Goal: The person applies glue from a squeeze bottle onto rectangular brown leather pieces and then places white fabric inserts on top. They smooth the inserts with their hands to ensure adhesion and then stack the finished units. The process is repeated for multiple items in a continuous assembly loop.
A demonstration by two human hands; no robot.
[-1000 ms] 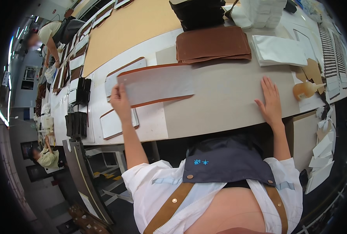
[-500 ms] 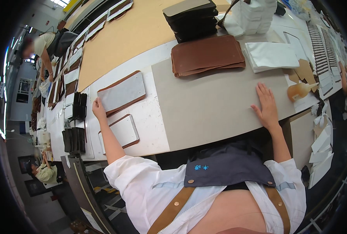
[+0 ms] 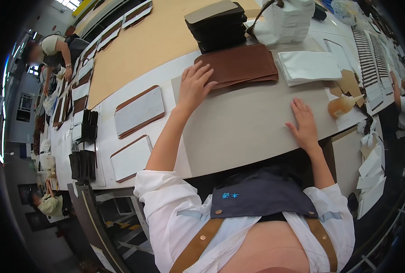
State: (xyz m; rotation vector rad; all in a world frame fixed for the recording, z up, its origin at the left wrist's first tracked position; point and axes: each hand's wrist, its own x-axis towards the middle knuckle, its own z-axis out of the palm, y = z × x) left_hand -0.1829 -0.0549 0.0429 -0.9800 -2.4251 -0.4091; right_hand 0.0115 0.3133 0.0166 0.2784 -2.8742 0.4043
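My left hand (image 3: 193,87) reaches over the near left corner of a stack of brown leather panels (image 3: 243,65), its fingers spread and nothing visible in them. Whether its fingertips touch the leather I cannot tell. My right hand (image 3: 304,123) lies open, palm down, on the grey work mat (image 3: 239,127), near the mat's right part. Left of my left forearm are two piles of brown panels with pale sheets on top: a farther pale-topped pile (image 3: 140,112) and a nearer pale-topped pile (image 3: 130,158), partly hidden by my forearm.
Behind the leather stand a dark stack (image 3: 216,32) and white bundles (image 3: 286,20). White sheets (image 3: 308,67) and an amber squeeze bottle (image 3: 341,107) are at the right. Black folded pieces (image 3: 83,164) line the left edge. A co-worker (image 3: 57,48) bends over the table at far left.
My left hand has left the farther pale-topped pile and moved right to the brown leather stack. That pile now lies slightly turned. My right hand stays flat on the mat.
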